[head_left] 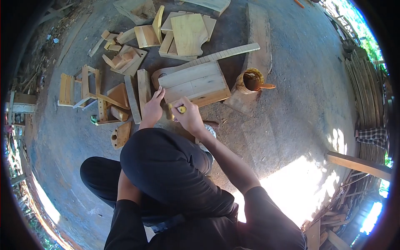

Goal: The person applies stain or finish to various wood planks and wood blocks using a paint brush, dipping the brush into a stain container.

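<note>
A wooden box (pixel 191 83) with a planked top lies on the ground in front of my knees. My left hand (pixel 153 107) rests at its near left corner, fingers stretched out along the edge. Close to the box's near side, my right hand (pixel 191 116) is closed around a yellow-handled tool (pixel 182 109). The tool's working end is blurred and partly covered by my fingers. Behind the box lies a long, notched strip of wood (pixel 227 53).
Right of the box, a stained can (pixel 241 79) with an orange-handled tool (pixel 267 86) stands on a plank (pixel 246 102). Cut boards (pixel 189 33) are piled beyond it. Small wooden frames (pixel 85 85) and two upright blocks (pixel 143 85) are at left. A beam (pixel 358 163) juts in at right.
</note>
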Motion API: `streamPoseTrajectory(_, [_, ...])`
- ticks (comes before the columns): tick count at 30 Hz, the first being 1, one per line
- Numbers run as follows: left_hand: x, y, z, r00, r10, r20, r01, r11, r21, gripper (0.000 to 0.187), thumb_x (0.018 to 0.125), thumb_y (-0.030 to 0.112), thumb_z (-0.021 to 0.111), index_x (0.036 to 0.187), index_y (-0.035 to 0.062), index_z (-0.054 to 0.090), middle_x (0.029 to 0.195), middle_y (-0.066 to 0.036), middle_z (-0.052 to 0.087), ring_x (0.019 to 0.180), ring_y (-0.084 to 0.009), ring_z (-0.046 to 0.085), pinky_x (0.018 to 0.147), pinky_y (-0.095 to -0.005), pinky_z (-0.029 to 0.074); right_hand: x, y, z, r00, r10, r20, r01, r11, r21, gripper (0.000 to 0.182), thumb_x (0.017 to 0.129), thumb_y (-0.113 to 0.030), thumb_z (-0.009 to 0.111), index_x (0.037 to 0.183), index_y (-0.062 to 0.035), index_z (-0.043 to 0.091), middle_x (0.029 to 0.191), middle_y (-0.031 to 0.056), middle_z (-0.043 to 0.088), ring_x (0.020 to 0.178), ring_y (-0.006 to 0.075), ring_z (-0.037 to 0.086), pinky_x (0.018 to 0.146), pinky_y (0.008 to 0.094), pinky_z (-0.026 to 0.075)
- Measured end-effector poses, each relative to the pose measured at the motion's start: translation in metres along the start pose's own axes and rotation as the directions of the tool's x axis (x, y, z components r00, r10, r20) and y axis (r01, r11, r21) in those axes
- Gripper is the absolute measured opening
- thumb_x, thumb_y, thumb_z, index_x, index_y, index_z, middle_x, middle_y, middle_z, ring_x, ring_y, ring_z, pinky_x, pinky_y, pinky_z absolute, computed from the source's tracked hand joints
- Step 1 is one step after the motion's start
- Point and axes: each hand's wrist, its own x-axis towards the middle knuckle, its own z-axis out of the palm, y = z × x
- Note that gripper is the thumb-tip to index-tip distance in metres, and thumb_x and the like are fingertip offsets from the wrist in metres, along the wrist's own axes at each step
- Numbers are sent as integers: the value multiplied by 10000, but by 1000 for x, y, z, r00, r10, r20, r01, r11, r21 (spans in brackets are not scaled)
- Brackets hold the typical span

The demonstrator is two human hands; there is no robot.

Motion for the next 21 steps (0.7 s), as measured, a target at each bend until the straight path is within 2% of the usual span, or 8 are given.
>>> streamPoseTrajectory(2, [1, -8, 8, 999, 29, -33, -28, 1000, 9, 763, 870, -91, 492, 1586, 171, 458, 1671, 6, 416, 1230, -369, 649, 961, -475, 576, 2, 15, -8, 993, 63, -100, -59, 997, 42, 176, 956, -38, 763, 987, 31, 604, 840, 114, 717, 694, 169, 751, 576, 290, 613])
streamPoseTrajectory(5, [0, -5, 6, 1000, 8, -12, -8, 999, 31, 764, 874, -87, 485, 1591, 176, 450, 1673, 12, 410, 1223, -373, 651, 956, -478, 580, 1, 21, -32, 979, 152, -132, -135, 983, 127, 168, 949, -27, 768, 993, 44, 622, 845, 123, 718, 686, 189, 752, 583, 305, 620])
streamPoseTrajectory(8, [0, -7, 8, 1000, 4, -11, -4, 1000, 1, 766, 879, -82, 486, 1597, 180, 440, 1676, 22, 406, 1215, -368, 655, 950, -475, 585, 0, 21, -66, 975, 137, -176, -116, 985, 127, 186, 955, -50, 775, 979, 51, 620, 867, 147, 728, 701, 197, 761, 586, 313, 643])
streamPoseTrajectory(12, [-2, 4, 0, 999, -49, 22, 48, 999, 16, 770, 880, -83, 486, 1601, 183, 435, 1681, 32, 400, 1210, -362, 658, 946, -469, 588, 2, 14, -137, 934, 149, -326, -154, 988, 13, 169, 954, -53, 768, 959, 40, 627, 847, 167, 736, 672, 188, 758, 562, 310, 667])
streamPoseTrajectory(16, [-3, 1, 3, 1000, -31, 3, 30, 999, 12, 773, 883, -81, 486, 1605, 188, 427, 1693, 38, 382, 1214, -356, 659, 942, -463, 591, 3, 7, -191, 913, 145, -382, -186, 980, -73, 168, 951, -51, 771, 940, 32, 626, 839, 156, 736, 655, 191, 758, 556, 309, 665])
streamPoseTrajectory(19, [-2, -5, 12, 1000, -13, -25, 13, 1000, 4, 774, 885, -82, 486, 1607, 190, 424, 1696, 38, 377, 1219, -353, 657, 938, -463, 593, 5, -2, -212, 879, 103, -465, -193, 970, -150, 164, 932, -67, 772, 953, 28, 639, 838, 161, 752, 711, 227, 772, 602, 335, 641])
streamPoseTrajectory(21, [-1, -7, 15, 999, -3, -43, 3, 1000, -2, 775, 886, -82, 486, 1608, 191, 424, 1697, 38, 376, 1221, -352, 657, 936, -462, 593, 6, -9, -216, 855, -164, -493, -181, 795, -579, 166, 936, -105, 765, 958, 4, 641, 877, 177, 746, 754, 321, 757, 679, 390, 609])
